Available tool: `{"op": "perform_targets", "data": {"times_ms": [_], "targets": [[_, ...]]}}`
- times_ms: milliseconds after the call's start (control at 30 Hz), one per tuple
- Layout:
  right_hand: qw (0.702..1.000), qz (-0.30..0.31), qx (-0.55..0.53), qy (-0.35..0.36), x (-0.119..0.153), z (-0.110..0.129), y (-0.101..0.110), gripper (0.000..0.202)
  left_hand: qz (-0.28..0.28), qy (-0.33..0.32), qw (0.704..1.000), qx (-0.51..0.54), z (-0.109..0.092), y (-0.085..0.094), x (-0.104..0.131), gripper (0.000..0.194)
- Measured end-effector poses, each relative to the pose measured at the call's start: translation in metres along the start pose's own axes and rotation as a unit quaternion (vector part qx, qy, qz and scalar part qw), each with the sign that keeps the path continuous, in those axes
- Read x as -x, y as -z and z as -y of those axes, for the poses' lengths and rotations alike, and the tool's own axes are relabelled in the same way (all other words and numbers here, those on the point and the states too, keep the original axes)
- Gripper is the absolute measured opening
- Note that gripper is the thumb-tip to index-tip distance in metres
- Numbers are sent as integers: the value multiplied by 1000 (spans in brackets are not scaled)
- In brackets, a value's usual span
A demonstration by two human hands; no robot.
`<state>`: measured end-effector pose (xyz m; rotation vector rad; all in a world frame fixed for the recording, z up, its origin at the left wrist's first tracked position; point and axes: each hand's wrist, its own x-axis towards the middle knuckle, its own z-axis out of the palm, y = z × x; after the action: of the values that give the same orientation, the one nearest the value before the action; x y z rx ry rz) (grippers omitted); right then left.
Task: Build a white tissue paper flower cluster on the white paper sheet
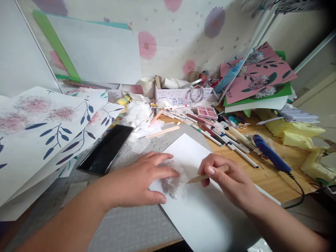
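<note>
Through my feed, a plain white sheet of paper (207, 213) lies flat and aslant on the tabletop (283, 185), its far corner pointing away from me. On it I see a loose, crumpled clump of thin white tissue (176, 188), ruffled and partly see-through. A flat, pale wooden stick (196, 179) is held aslant, its tip at the clump's right edge; I can't tell if they touch.
</note>
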<state>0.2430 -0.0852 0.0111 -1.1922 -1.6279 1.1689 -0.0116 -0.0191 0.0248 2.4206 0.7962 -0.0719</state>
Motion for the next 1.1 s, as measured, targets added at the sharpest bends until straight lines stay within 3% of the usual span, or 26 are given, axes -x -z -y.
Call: {"op": "perform_targets", "data": {"times_ms": [233, 567, 833, 967, 1100], "targets": [[988, -43, 127, 77, 36, -22, -23, 18, -8, -4, 1000, -14, 1, -2, -1, 48], [952, -61, 252, 162, 33, -24, -35, 10, -28, -11, 1000, -1, 11, -5, -3, 43], [914, -38, 332, 228, 32, -21, -42, 7, 1, -21, 1000, -2, 2, -3, 2, 55], [914, -28, 336, 225, 30, -18, -44, 8, 9, -34, 999, -20, -2, -2, 2, 52], [936, -44, 292, 194, 32, -20, -39, 12, 2, -25, 999, -30, -5, -1, 2, 49]]}}
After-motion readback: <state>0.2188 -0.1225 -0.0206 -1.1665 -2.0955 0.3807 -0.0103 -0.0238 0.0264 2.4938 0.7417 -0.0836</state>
